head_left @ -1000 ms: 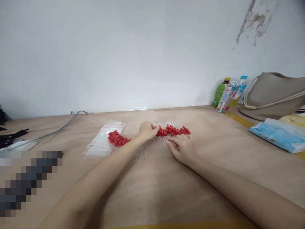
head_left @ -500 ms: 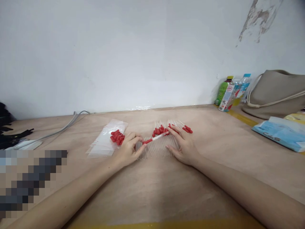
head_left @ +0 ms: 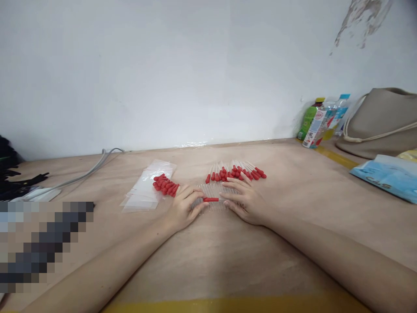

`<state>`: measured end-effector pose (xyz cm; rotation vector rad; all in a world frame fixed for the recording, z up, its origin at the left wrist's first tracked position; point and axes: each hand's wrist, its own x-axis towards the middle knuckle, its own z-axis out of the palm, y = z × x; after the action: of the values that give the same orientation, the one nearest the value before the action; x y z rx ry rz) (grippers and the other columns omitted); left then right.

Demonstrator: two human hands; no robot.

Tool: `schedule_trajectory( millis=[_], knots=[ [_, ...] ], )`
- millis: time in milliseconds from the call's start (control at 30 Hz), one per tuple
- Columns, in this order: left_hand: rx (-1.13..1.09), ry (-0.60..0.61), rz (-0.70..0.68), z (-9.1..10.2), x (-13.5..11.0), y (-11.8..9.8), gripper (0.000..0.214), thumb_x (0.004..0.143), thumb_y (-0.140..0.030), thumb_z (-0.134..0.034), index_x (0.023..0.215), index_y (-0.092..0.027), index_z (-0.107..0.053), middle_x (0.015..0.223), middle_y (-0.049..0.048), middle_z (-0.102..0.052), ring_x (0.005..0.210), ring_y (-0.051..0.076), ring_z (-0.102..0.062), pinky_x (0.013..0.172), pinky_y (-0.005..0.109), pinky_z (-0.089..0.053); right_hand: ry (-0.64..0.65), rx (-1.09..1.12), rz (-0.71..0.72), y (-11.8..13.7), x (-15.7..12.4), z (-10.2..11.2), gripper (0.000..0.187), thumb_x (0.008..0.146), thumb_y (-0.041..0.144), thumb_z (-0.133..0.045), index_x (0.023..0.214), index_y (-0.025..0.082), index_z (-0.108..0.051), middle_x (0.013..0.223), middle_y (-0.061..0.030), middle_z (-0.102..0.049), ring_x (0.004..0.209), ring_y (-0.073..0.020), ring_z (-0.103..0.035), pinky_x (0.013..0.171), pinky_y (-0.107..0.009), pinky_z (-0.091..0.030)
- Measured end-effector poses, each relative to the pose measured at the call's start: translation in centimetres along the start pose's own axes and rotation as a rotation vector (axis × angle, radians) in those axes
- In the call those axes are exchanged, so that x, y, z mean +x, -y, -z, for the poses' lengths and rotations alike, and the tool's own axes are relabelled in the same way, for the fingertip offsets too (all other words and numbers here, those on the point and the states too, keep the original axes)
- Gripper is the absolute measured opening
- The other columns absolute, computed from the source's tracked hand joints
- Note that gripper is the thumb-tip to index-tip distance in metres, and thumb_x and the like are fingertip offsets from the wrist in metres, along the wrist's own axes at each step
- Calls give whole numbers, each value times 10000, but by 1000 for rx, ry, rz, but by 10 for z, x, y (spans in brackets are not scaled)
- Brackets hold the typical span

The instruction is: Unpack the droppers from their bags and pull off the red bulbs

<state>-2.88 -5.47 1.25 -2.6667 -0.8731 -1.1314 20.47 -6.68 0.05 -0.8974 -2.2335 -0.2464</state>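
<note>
Between my hands lies a glass dropper with a red rubber bulb (head_left: 211, 199), roughly level. My left hand (head_left: 185, 202) pinches the bulb end between thumb and fingers. My right hand (head_left: 244, 198) grips the thin clear tube end, most of which its fingers hide. Under and behind both hands is a row of clear glass tubes (head_left: 211, 189), side by side on the table. Just beyond, several droppers with red bulbs (head_left: 237, 171) lie fanned out, bulbs toward me. A heap of loose red rubber bulbs (head_left: 165, 185) is left of my left hand.
Clear plastic bags (head_left: 138, 198) lie under the red heap. Farther left are a grey cable (head_left: 87, 175) and a black item (head_left: 22, 180). At right stand bottles (head_left: 314, 124), a grey-brown bag (head_left: 381, 124) and a blue packet (head_left: 384, 178). The wall (head_left: 208, 78) bounds the table's back.
The dropper has come down nearer to me and turned from slanted to level. Both hands have drawn closer together, my right hand now covering more of the tube.
</note>
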Motion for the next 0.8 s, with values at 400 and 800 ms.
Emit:
schedule_trajectory(
  millis=[400, 800],
  knots=[
    [-11, 93, 28, -6, 5, -5, 194, 825, -270, -522, 994, -198, -583, 1014, 61, -615, 955, 185, -533, 831, 349, -391, 4, 46, -6, 2, 1, -5, 220, 807, 382, -529, 898, 229, -660, 1151, -44, -580, 1148, -210, -455, 1054, -513, -142],
    [-22, 13, 17, -7, 3, -6, 131, 815, -264, -532, 901, -198, -604, 898, 44, -645, 882, 174, -561, 803, 339, -414, -20, 41, 30, 0, 0, -6, 204, 822, 328, -523, 966, 248, -643, 1038, -33, -644, 1114, -207, -491, 1045, -522, -169]
  ],
)
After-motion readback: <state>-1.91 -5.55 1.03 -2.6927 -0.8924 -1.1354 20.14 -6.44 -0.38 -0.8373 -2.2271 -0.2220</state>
